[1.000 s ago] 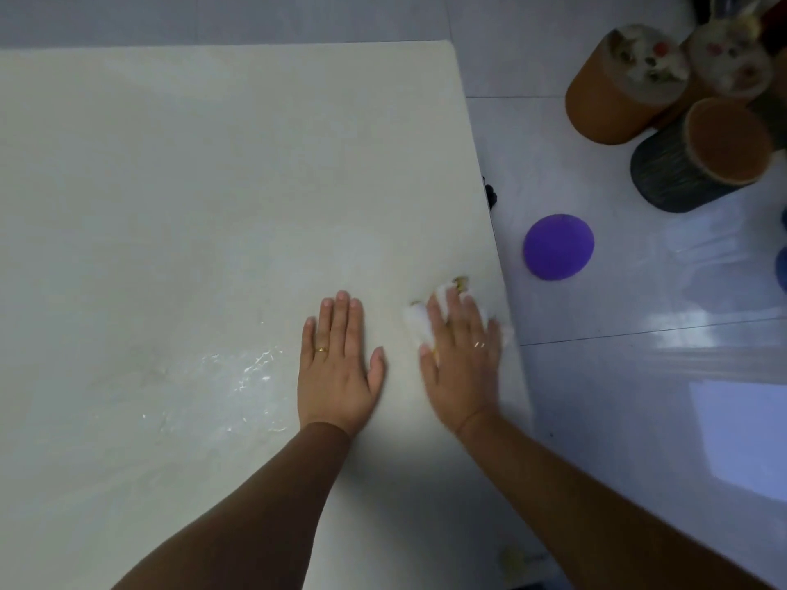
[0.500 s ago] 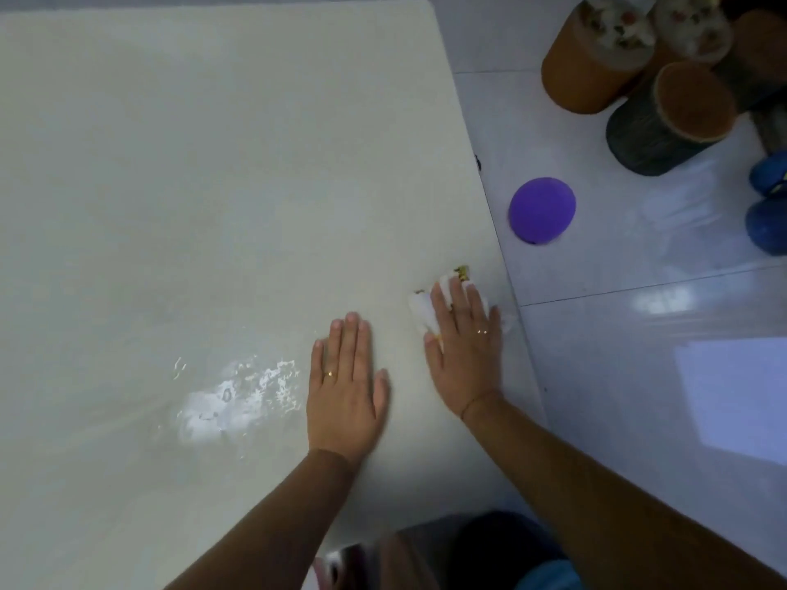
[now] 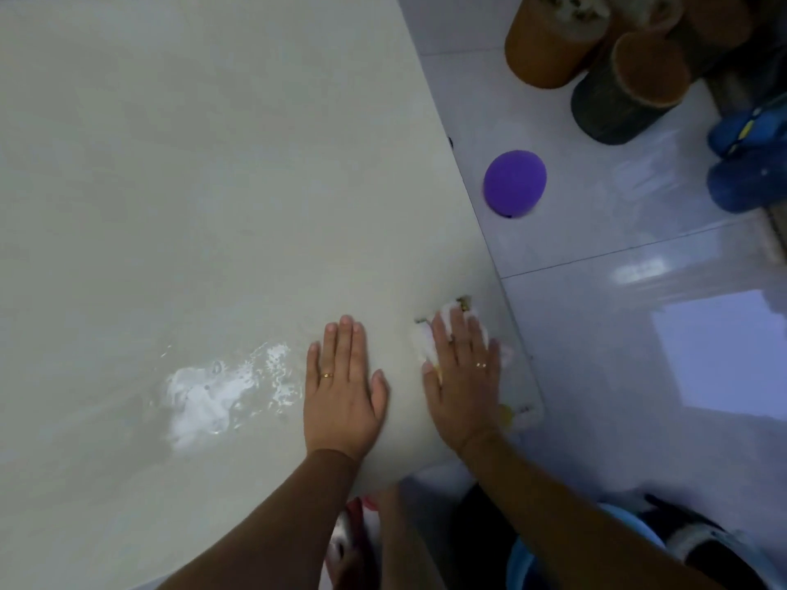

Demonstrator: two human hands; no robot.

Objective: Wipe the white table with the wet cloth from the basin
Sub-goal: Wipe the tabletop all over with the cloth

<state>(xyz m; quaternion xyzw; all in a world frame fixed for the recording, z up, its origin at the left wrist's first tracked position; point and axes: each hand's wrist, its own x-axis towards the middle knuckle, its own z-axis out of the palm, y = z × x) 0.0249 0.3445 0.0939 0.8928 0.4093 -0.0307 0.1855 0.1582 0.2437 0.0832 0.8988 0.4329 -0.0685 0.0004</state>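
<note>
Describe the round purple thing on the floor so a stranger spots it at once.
Start at the white table and step off its right edge onto the tiled floor. The round purple thing lies there alone, nearer the table than the cylinders and blue shoes; it is the only purple item.

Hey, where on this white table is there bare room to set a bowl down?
The near right corner is crowded: the left hand lies flat there, and the right hand presses the crumpled white cloth by the edge. The far half of the white table beyond them is bare, as is the left side beyond the shiny wet patch.
</note>
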